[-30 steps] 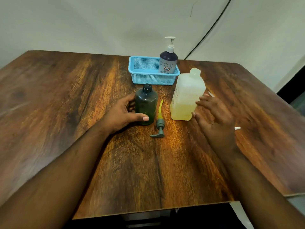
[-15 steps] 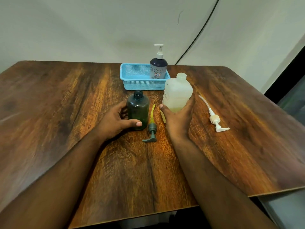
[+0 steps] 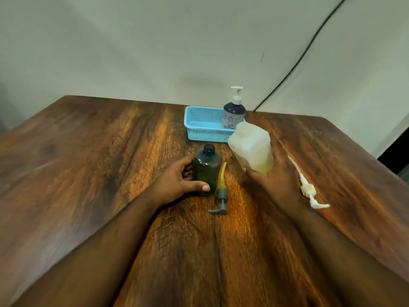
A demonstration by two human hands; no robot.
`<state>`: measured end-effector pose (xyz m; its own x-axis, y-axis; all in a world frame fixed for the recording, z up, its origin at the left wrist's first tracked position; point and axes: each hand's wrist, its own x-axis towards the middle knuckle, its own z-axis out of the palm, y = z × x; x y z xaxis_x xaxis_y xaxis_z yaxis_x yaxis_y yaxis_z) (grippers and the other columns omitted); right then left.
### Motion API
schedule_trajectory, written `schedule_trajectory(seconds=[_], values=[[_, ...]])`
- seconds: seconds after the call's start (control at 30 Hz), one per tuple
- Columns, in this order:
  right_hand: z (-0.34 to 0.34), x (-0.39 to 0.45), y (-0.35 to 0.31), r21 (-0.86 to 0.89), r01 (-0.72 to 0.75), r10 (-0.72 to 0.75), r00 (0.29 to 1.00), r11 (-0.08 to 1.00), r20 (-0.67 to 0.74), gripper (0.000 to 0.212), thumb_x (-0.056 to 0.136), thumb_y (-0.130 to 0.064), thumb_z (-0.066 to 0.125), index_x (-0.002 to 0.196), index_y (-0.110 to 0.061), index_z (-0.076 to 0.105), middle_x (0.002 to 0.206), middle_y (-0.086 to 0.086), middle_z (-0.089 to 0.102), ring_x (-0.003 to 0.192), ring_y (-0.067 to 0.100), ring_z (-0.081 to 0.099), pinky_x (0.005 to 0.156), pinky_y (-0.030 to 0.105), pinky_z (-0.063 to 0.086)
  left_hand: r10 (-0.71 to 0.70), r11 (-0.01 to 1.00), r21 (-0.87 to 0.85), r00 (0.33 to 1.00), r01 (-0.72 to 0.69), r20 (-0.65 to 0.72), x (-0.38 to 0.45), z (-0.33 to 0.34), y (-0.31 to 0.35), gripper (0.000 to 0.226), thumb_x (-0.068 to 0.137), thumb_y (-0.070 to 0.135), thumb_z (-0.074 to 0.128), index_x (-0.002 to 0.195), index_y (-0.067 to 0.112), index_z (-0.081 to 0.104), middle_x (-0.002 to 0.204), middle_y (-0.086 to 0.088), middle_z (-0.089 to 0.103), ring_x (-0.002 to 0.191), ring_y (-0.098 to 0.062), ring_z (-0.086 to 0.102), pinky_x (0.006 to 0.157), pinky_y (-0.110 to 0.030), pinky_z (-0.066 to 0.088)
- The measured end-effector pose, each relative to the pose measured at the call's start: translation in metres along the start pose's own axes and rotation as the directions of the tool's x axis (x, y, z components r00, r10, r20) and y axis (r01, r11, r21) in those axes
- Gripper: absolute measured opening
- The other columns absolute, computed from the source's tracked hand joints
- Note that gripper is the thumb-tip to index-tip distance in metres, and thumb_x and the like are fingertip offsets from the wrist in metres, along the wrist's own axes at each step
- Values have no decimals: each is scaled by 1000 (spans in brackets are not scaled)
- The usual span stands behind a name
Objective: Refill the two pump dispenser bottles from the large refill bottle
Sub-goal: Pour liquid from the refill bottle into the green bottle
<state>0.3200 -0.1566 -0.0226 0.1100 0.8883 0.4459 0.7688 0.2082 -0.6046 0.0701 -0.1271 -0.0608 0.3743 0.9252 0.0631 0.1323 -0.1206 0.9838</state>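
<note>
Hands [image 3: 177,180] [image 3: 274,180] grip bottles — green bottle [image 3: 207,168] upright, refill bottle [image 3: 252,147] tilted.

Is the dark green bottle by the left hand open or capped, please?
Open: the dark green plastic bottle shows a bare neck, and its grey pump head with yellow tube lies on the wooden table beside it.

left hand [image 3: 177,180]: wrapped round dark bottle [image 3: 207,169] | right hand [image 3: 276,180]: gripping tilted refill bottle [image 3: 252,147], raised

The refill bottle [image 3: 252,147] hides the blue basket's [image 3: 203,127] right corner. Its base sits hidden in the right hand [image 3: 276,180]. The label on the pump bottle [image 3: 233,115] behind it is unreadable.
</note>
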Motion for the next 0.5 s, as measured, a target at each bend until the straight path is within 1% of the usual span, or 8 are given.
schedule_trajectory(seconds=[0.1,0.13,0.2,0.27,0.33,0.37,0.43,0.5], values=[[-18,8,-9,-95,151,-144,987,984,78,90,74,-27,80,148,-22,30,146,8,45,128,25,45,104,34,40,3,1000,3,1000,-3,9,2,-1,-3,75,69,-1,83,135,19,53,128,6,64,116,-3,61,90,-15,51],[-23,9,-12,-118,189,-177,978,975,111,88,75,-25,79,148,-20,31,146,8,46,128,26,45,103,33,39,-2,1000,14,1000,2,9,2,-1,-3,73,69,2,84,133,20,54,128,6,64,117,-4,61,91,-15,50],[-32,10,-18,-172,230,-199,963,958,179,85,77,-18,79,148,-19,32,146,8,45,129,25,44,99,21,30,-14,999,49,1000,14,9,2,-1,-2,70,70,8,85,131,23,55,128,9,63,118,-3,59,90,-13,50],[-35,11,-21,-211,276,-233,950,938,208,83,77,-15,78,147,-16,35,145,9,46,128,26,45,95,18,27,-21,998,65,1000,21,7,1,-1,0,67,71,11,85,131,23,56,126,11,63,115,4,59,85,-9,49],[-33,12,-22,-250,321,-269,937,913,221,82,76,-16,79,146,-15,36,143,11,49,125,28,48,95,25,33,-18,998,59,1000,18,5,0,0,2,65,73,8,83,130,21,55,121,15,62,104,16,58,79,-4,47],[-32,12,-22,-266,336,-281,933,904,226,82,76,-16,79,146,-15,36,141,12,50,123,30,49,95,30,37,-17,998,54,1000,16,5,-1,0,3,65,73,7,82,130,20,55,120,16,61,101,18,58,78,-2,46],[-30,15,-21,-295,371,-308,921,881,237,83,73,-15,79,146,-14,37,137,15,53,120,34,52,96,40,43,-18,999,44,1000,18,1,-1,0,2,64,73,7,83,130,19,56,122,16,61,105,12,59,81,-3,47],[-31,20,-20,-337,411,-337,906,847,257,82,73,-20,75,145,-12,38,135,18,54,117,38,54,97,48,47,-20,999,33,1000,20,-1,0,-1,1,63,72,7,83,129,19,57,125,13,62,112,5,60,86,-8,48]])
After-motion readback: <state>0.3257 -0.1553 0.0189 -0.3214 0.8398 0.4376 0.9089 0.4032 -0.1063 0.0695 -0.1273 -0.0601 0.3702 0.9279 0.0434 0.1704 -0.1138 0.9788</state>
